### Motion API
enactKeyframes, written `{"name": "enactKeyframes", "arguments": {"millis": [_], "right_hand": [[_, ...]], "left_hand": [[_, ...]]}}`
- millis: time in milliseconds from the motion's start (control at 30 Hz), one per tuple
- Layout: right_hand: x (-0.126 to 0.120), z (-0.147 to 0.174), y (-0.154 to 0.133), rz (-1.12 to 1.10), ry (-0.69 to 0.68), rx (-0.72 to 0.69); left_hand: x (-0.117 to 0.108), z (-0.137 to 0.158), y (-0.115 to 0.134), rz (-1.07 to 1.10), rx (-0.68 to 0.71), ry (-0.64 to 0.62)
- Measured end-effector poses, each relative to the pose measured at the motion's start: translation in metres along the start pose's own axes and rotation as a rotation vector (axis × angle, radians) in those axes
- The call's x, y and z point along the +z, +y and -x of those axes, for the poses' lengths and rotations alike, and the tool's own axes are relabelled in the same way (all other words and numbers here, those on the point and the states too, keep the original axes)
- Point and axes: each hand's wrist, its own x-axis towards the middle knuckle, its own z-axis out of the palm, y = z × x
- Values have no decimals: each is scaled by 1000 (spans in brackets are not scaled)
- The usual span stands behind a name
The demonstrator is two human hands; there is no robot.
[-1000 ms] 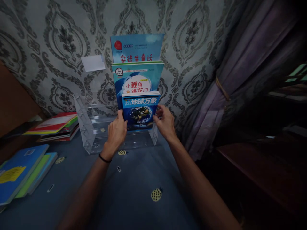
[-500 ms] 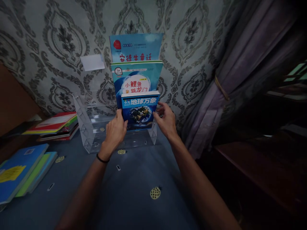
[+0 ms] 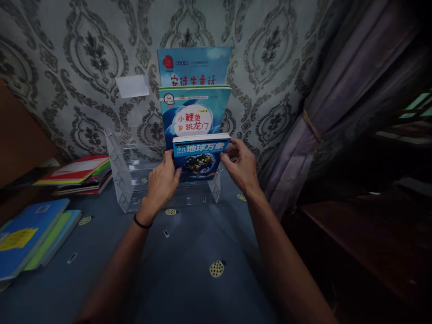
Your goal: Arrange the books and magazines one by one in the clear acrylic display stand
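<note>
A small dark-blue book (image 3: 197, 163) with an Earth on its cover is held between my two hands at the front of a clear acrylic rack (image 3: 119, 180). My left hand (image 3: 162, 180) grips its left edge, thumb toward the front. On the other side my right hand (image 3: 243, 166) pinches the upper right edge, fingers behind and thumb in front. The book's top leans toward me, so its white page edges show. Behind it stand a teal book (image 3: 168, 108) with a white oval and, taller at the back, a light-blue book (image 3: 197, 65) with red lettering.
At the left lie a stack of red and yellow books (image 3: 76, 173) and a pile topped by a blue book (image 3: 50, 220). A white card (image 3: 132, 86) is against the patterned wall (image 3: 91, 45). A tied curtain (image 3: 297, 148) hangs right of the blue tablecloth (image 3: 182, 279).
The Earth book's top has tilted toward me and its right side has shifted slightly right. My right hand has moved a little right with it; my left hand keeps its hold.
</note>
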Motion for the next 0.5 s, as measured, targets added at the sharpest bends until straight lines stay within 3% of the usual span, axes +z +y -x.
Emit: {"name": "enactKeyframes", "arguments": {"millis": [167,367,500], "right_hand": [[-17,-3,-8,22,-91,4],[-33,-7,-20,32,-155,11],[-42,-7,-27,57,-142,-1]], "left_hand": [[-3,0,2,36,13,14],[-9,6,7,69,-34,-57],[-13,20,-5,48,42,-35]]}}
